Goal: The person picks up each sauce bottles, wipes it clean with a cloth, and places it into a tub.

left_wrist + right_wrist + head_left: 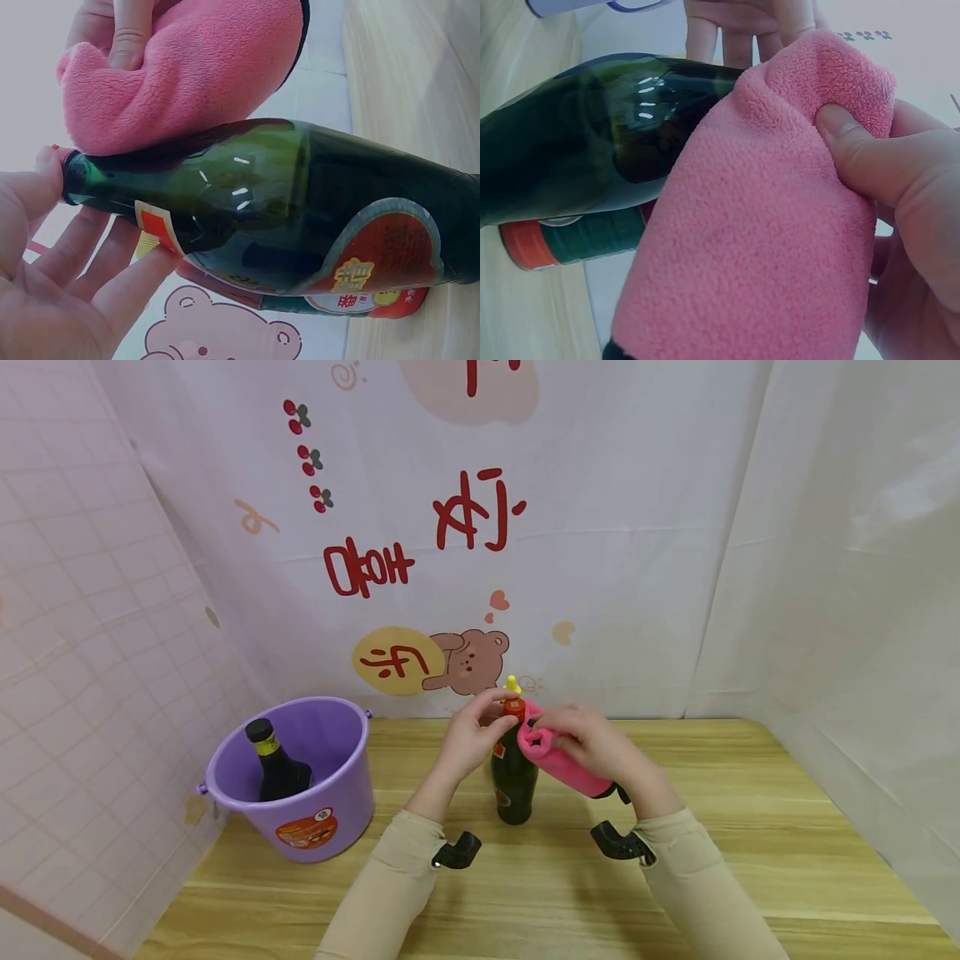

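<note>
A dark green glass bottle (514,785) with a red cap (513,707) stands upright on the table. My left hand (471,737) holds it at the top, thumb by the cap and fingers behind the neck (105,180). Just to the right, my right hand (591,742) pinches a folded pink plush cloth (742,217) with a dark edge. The cloth hangs slantwise against the bottle's neck and upper side. In the right wrist view the thumb presses into the fabric, while some of the other fingers are hidden behind it.
Behind the green bottle stands another container with a yellow top (512,685) and a red and green label (375,302). At the left, a purple bucket (360,793) holds a dark bottle with a black cap (260,730). A printed curtain (622,568) hangs behind the wooden table (750,860).
</note>
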A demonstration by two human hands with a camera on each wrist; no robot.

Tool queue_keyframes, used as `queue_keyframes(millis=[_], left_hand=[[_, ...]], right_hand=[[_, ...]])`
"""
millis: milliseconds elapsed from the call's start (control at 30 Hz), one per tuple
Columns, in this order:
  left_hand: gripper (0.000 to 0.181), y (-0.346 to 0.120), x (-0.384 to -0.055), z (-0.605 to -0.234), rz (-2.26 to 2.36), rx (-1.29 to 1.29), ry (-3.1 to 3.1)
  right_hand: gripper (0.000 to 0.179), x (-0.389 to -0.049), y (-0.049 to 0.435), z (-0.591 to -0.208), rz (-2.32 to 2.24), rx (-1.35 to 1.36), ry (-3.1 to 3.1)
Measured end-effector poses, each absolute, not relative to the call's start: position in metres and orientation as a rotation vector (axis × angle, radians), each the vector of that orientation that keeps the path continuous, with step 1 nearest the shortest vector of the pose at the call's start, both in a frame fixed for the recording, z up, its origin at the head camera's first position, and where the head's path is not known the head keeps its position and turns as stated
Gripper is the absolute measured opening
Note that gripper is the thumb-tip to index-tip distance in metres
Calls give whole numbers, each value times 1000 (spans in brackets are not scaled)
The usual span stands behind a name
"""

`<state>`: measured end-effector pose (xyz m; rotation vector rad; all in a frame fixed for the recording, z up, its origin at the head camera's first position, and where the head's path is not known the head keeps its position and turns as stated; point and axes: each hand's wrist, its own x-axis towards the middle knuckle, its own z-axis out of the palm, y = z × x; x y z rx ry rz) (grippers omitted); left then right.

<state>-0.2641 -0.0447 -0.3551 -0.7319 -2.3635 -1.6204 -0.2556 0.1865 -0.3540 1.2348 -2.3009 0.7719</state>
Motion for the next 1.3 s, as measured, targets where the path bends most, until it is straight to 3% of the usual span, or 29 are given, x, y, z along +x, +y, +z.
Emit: queue_keyframes(millis=[1300], left_hand=[[33,-41,-263,-359,-1567,-707,-2328]], right_hand=[[23,-246,201,-434,719,1279,-2390]])
